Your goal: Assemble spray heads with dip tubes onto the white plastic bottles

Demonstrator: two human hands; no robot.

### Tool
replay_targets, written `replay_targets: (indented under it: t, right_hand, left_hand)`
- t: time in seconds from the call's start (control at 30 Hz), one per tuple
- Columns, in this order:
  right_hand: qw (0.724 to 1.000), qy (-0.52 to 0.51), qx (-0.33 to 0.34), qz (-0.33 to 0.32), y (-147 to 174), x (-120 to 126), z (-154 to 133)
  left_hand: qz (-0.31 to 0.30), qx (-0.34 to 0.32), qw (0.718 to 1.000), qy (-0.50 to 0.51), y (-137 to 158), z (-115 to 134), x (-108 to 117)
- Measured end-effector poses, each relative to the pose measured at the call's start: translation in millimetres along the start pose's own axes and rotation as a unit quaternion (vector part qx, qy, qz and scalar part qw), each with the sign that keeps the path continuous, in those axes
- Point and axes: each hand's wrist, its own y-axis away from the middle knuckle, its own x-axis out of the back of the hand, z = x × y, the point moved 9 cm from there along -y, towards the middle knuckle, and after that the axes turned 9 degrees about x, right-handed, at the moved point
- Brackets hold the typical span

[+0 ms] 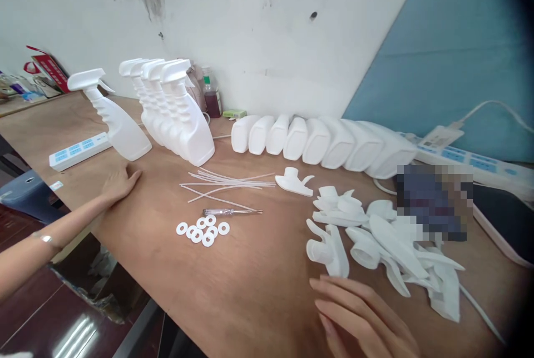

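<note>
Head view: brown wooden table (258,269) above a shiny dark-red floor (29,313).
Right hand (362,319): near side, fingers loosely spread, nothing visible in them; whether they touch the closest spray head (337,258) cannot be told.
Washers (223,228): clustered mid-table, screwdriver (221,212) and thin tubes (233,183) just behind.
Left hand (119,184): resting on the tabletop toward the left, thumb apart, nothing visible held.
Bottles (317,144): lying in a row, bases forward; spray bottles (196,130) upright further left.
Wall (258,41): white, stained, blue panel (438,69) at right.
</note>
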Motion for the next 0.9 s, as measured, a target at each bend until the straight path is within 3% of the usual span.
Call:
replay_targets:
  t: [0.07, 0.17, 0.23, 0.33, 0.47, 0.57, 0.77, 0.9]
  right_hand:
    - [0.990, 0.132, 0.049, -0.017, -3.0, -3.1, -4.1]
    - [0.969, 0.243, 0.013, -0.050, -2.2, -10.5, 10.8]
    - [0.963, 0.255, -0.017, -0.086, 1.8, -18.2, 21.6]
    - [0.964, 0.224, -0.046, -0.136, 9.7, -29.8, 32.5]
    - [0.973, 0.172, -0.035, -0.150, 13.1, -35.7, 31.0]
    - [0.981, 0.142, -0.004, -0.135, 10.4, -34.1, 22.9]
    - [0.986, 0.106, 0.026, -0.125, 5.7, -31.8, 16.1]
    - [0.987, 0.101, 0.025, -0.120, 5.0, -31.2, 17.7]
  left_hand:
    - [-0.007, 0.005, 1.000, -0.026, 32.6, 0.0, -9.2]
    - [-0.030, -0.031, 0.998, -0.053, 87.4, 15.2, -24.5]
    - [-0.046, -0.086, 0.994, -0.056, 122.8, 39.7, -31.0]
    - [-0.078, -0.240, 0.967, -0.031, 170.6, 97.5, -33.8]
    - [-0.098, -0.332, 0.938, 0.014, 195.1, 143.8, -27.6]
    - [-0.112, -0.324, 0.937, 0.064, 186.7, 139.9, -21.5]
    - [-0.086, -0.268, 0.955, 0.092, 157.2, 81.4, -5.3]
    - [-0.095, -0.241, 0.962, 0.091, 154.7, 71.0, -6.3]
